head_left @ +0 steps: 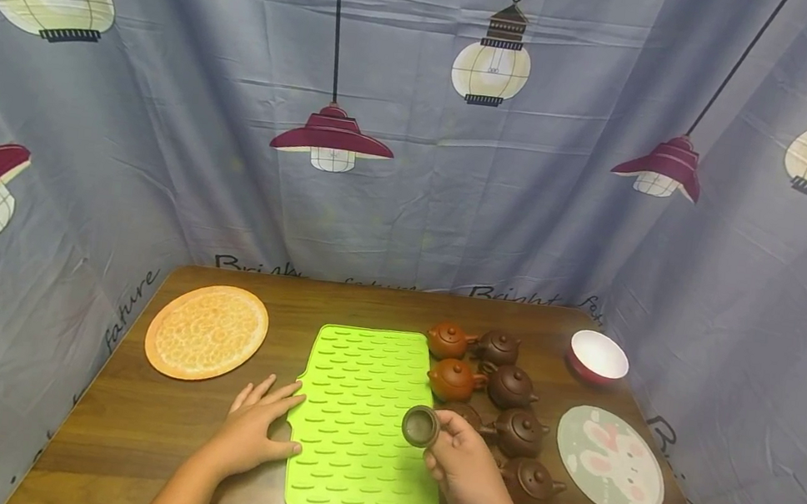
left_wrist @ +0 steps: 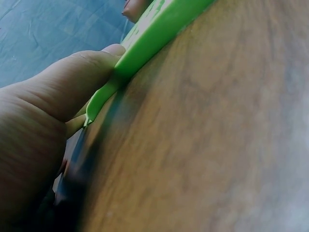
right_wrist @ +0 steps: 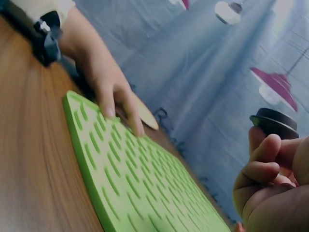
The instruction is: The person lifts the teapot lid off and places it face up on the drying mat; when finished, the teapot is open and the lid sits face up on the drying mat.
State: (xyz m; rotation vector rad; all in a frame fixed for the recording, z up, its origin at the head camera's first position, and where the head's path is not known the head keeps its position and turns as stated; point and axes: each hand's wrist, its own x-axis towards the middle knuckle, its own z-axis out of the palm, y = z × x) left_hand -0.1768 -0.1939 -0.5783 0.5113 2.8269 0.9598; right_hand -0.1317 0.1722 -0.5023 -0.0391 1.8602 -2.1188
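A bright green mat (head_left: 363, 424) with rows of raised ridges lies on the table. My left hand (head_left: 252, 427) touches its left edge with fingers spread; in the left wrist view the thumb (left_wrist: 91, 65) meets the side of the mat. Over the mat's right edge, my right hand (head_left: 467, 470) pinches a small dark brown cup (head_left: 421, 426) by its side, its round hollow facing the head camera. Beside the mat stand orange-brown teapots (head_left: 454, 380) and dark brown teapots (head_left: 520, 432); my right hand partly hides the nearer ones.
A round orange patterned mat (head_left: 207, 333) lies at the left back. On the right are a white bowl with a red outside (head_left: 598, 357) and a round grey mat with a rabbit print (head_left: 610, 462). A curtain (head_left: 392, 225) with printed lamps hangs behind the wooden table (head_left: 117, 427).
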